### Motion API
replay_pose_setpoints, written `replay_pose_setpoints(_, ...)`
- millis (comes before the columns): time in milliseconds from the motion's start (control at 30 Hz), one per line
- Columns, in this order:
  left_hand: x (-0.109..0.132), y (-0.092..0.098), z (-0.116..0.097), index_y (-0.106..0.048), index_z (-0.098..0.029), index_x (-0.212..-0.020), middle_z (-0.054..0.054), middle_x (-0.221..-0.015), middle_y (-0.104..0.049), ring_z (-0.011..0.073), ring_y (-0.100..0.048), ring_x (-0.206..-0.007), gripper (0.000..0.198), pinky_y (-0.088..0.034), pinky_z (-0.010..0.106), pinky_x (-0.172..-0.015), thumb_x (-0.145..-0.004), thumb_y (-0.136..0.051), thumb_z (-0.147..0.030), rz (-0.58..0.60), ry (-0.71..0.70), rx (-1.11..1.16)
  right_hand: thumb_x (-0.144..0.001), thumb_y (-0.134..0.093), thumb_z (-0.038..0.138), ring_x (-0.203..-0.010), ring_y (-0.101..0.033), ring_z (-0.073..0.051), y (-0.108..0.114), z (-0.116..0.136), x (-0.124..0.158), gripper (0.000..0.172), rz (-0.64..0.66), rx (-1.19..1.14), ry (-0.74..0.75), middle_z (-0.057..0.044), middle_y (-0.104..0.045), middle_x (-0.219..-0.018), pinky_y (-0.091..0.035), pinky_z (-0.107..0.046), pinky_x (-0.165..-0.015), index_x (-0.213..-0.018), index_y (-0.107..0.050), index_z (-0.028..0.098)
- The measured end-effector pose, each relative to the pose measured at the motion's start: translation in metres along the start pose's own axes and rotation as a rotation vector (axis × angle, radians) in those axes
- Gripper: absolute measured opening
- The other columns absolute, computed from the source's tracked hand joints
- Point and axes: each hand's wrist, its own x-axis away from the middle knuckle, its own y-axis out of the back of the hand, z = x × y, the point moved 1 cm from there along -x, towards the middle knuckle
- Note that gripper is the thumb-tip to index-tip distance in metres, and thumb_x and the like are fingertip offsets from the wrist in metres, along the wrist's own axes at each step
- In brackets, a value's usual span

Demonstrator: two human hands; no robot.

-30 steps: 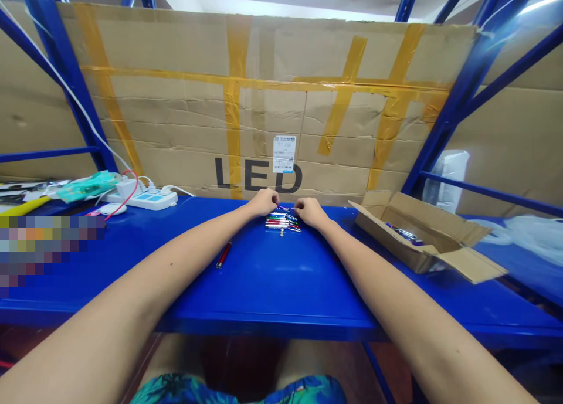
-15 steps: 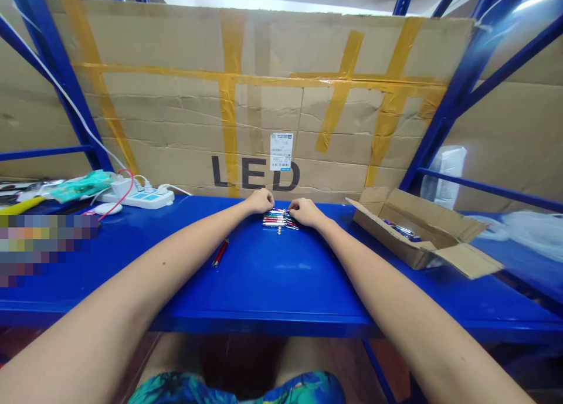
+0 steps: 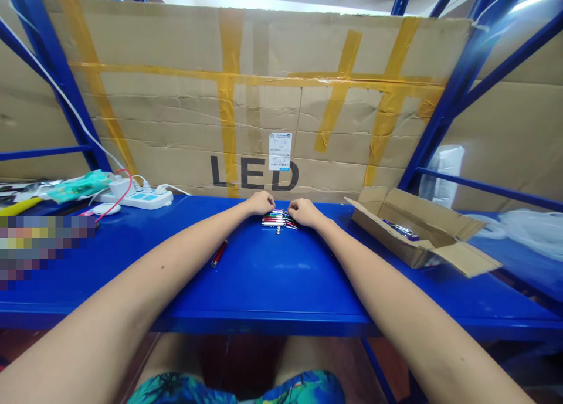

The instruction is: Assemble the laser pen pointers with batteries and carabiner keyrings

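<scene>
Several coloured pens point(image 3: 273, 220) lie side by side in a small stack on the blue table, in red, green, silver and blue tones. My left hand point(image 3: 261, 203) is at their far left end, fingers curled and pinched on the tip of the farthest pen. At the right end, my right hand point(image 3: 303, 211) has its fingers closed on the other end of that pen; the exact grip is small and partly hidden. Just in front of the pens sits a tiny shiny metal piece point(image 3: 278, 230). A separate red pen point(image 3: 219, 254) lies beside my left forearm.
An open cardboard box point(image 3: 391, 243) with pens inside stands to the right. Clear plastic wrapping point(image 3: 534, 234) lies beyond it. A white power strip point(image 3: 149, 197) with cables is at the left. A large cardboard sheet point(image 3: 185, 116) forms the back wall between blue posts.
Almost nothing differs. My left hand has shifted very slightly along the farthest pen; the view has moved a little.
</scene>
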Motion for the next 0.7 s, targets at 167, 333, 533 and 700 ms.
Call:
replay_pose_setpoints(167,0.002,0.0,-0.001,-0.076,-0.017,-0.086,0.006,-0.092,-0.075,0.0193,-0.067,-0.087,0.02,-0.049,0.024,-0.076,-0.072,-0.062,-0.018,-0.005,0.002,0.011,-0.084,-0.051,0.015,-0.08,-0.063,-0.018,0.001,0.0,0.0,0.023,-0.008,0.007,0.009,-0.01,-0.074,-0.093,-0.039,-0.024,-0.066,-0.088,-0.073,0.015)
replay_pose_setpoints(333,0.004,0.002,-0.001,-0.075,-0.018,-0.09,0.007,-0.102,-0.075,0.0205,-0.066,-0.097,0.02,-0.047,0.025,-0.084,-0.076,-0.06,-0.02,-0.027,-0.016,0.028,-0.087,-0.049,0.017,-0.082,-0.063,-0.019,0.0,-0.001,0.0,0.025,-0.026,-0.011,0.006,-0.01,-0.074,-0.095,-0.04,-0.024,-0.069,-0.092,-0.073,0.015)
replay_pose_setpoints(533,0.024,0.023,0.004,-0.073,-0.017,-0.094,0.009,-0.103,-0.073,0.0199,-0.064,-0.095,0.024,-0.046,0.026,-0.082,-0.08,-0.054,-0.02,-0.165,-0.054,0.043,-0.085,-0.05,0.016,-0.083,-0.061,-0.019,0.016,0.001,0.009,0.021,-0.147,-0.045,-0.003,-0.01,-0.073,-0.091,-0.04,-0.025,-0.071,-0.086,-0.071,0.015)
replay_pose_setpoints(700,0.067,0.055,0.004,-0.071,-0.017,-0.086,0.006,-0.087,-0.071,0.0178,-0.063,-0.081,0.018,-0.046,0.026,-0.074,-0.08,-0.055,-0.024,-0.016,-0.124,-0.15,-0.08,-0.051,0.015,-0.072,-0.059,-0.015,0.034,0.023,0.025,0.018,-0.067,-0.094,0.151,-0.006,-0.07,-0.079,-0.038,-0.025,-0.064,-0.076,-0.068,0.015)
